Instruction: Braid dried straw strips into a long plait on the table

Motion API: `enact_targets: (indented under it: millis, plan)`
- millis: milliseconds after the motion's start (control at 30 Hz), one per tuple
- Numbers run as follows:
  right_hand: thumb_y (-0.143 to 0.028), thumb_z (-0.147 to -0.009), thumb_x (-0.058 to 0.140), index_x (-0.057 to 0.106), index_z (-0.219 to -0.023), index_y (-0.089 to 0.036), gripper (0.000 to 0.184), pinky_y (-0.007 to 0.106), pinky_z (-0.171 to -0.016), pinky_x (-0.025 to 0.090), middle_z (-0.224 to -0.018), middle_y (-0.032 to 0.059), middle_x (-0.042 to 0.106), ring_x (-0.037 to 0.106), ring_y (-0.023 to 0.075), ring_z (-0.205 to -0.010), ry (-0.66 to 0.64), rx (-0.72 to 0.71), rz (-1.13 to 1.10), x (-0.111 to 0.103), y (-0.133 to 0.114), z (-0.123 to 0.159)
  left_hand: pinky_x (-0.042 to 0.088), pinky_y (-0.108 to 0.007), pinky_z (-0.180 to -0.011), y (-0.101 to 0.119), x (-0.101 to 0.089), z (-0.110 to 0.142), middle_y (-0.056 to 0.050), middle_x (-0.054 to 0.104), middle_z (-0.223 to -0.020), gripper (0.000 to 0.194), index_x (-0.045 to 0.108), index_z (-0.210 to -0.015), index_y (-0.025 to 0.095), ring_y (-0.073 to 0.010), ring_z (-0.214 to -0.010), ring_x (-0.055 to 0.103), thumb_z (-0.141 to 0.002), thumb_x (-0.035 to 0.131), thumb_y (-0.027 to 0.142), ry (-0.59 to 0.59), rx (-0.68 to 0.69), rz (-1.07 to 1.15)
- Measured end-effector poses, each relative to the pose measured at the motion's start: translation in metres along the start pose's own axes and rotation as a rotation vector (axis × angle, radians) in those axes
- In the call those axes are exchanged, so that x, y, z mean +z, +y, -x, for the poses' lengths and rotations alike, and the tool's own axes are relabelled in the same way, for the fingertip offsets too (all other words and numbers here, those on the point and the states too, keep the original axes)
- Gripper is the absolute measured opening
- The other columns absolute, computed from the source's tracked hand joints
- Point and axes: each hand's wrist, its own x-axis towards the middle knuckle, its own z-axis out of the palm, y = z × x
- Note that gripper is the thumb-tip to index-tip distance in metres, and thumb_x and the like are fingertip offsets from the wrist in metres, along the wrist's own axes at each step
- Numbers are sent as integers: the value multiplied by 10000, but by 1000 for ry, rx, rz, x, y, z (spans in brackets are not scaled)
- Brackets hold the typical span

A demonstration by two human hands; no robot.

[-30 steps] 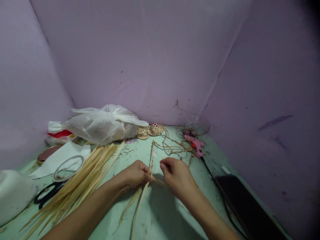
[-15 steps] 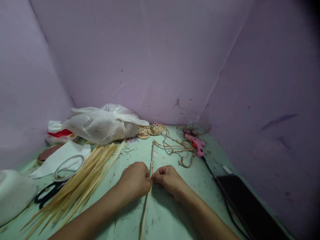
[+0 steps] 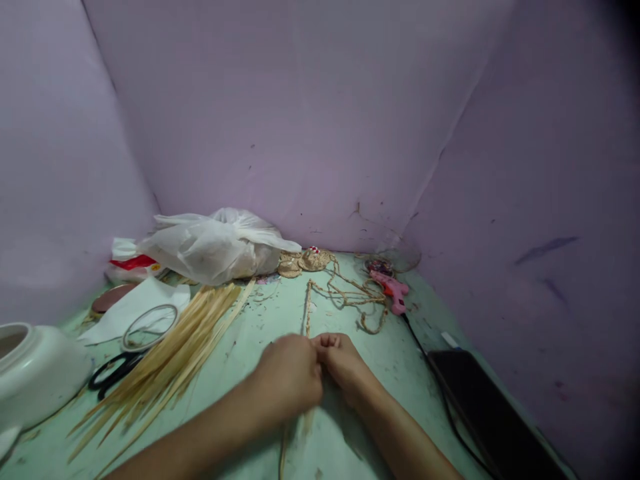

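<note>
My left hand and my right hand are closed and pressed together at the middle of the green table. Both pinch the near end of a braided straw cord that runs away from me to a loose tangle at the back. Loose straw strips trail from under my hands toward me. The left hand is slightly blurred and covers the spot where the cord meets the strips.
A bundle of straw strips lies at left, with black scissors, a wire ring, white paper and a white pot. A plastic bag and woven discs sit at the back. A pink glue gun and dark tablet are at right.
My hands have come together from apart and now touch over the cord's end. The splayed strips have gathered under my hands. The view has shifted slightly.
</note>
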Motion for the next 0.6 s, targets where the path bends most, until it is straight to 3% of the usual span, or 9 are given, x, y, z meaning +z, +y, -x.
enact_targets:
  millis: [67, 100, 133, 233, 300, 400, 533, 600]
  plan:
    - [-218, -517, 554, 505, -471, -127, 113, 203, -408, 192, -369, -43, 422, 313, 45, -356, -37, -20, -4, -2, 1, 0, 320, -233, -497, -7, -12, -11, -37, 511, -521, 122, 561, -578, 133, -140, -524, 508, -629, 486, 213, 92, -49, 72]
    - [-236, -526, 561, 494, -467, -131, 138, 204, -408, 195, -367, -44, 419, 313, 46, -353, -56, -32, -12, -3, 1, 0, 298, -220, -448, -11, -16, -15, -17, 510, -516, 126, 572, -659, 136, -112, -448, 473, -638, 469, 205, 74, -128, 204]
    - [-256, -532, 570, 487, -464, -133, 163, 205, -411, 205, -369, -42, 423, 320, 48, -355, -75, -43, -20, -3, 0, 1, 278, -210, -410, -14, -16, -19, -6, 517, -519, 132, 565, -693, 135, -95, -399, 444, -634, 461, 190, -32, -221, 365]
    - [-302, -534, 600, 485, -466, -134, 214, 208, -441, 261, -391, -25, 461, 378, 62, -389, -144, -73, -24, -6, -2, 1, 278, -188, -367, -24, -7, -25, -13, 535, -536, 93, 530, -632, 116, -67, -365, 429, -618, 480, 193, -334, -283, 756]
    - [-302, -549, 599, 499, -481, -129, 211, 207, -476, 298, -437, -4, 509, 426, 73, -436, -208, -99, 18, -8, -2, 0, 286, -186, -360, -27, 4, -26, -2, 499, -473, 112, 508, -568, 116, -67, -348, 419, -615, 502, 217, -356, -248, 793]
    - [-239, -604, 536, 524, -502, -120, 157, 203, -496, 308, -507, 23, 564, 455, 81, -481, -185, -168, 289, -13, 1, -3, 256, -199, -351, -26, 15, -26, 26, 419, -374, 135, 494, -527, 132, -78, -305, 375, -624, 493, 225, -227, -227, 558]
    - [-133, -626, 459, 624, -635, -127, 165, 216, -498, 284, -608, 57, 632, 527, 124, -566, 93, -375, 883, -13, 0, 4, 203, -209, -395, -21, 19, -28, 36, 349, -364, 114, 464, -442, 139, -73, -377, 352, -541, 513, 166, 81, -146, 110]
    - [-120, -630, 454, 654, -688, -146, 210, 231, -509, 283, -671, 82, 659, 565, 156, -620, 184, -435, 1108, -9, -3, 12, 179, -220, -406, -23, 20, -30, 38, 309, -370, 122, 450, -406, 142, -75, -415, 339, -516, 500, 152, 165, -100, 6]
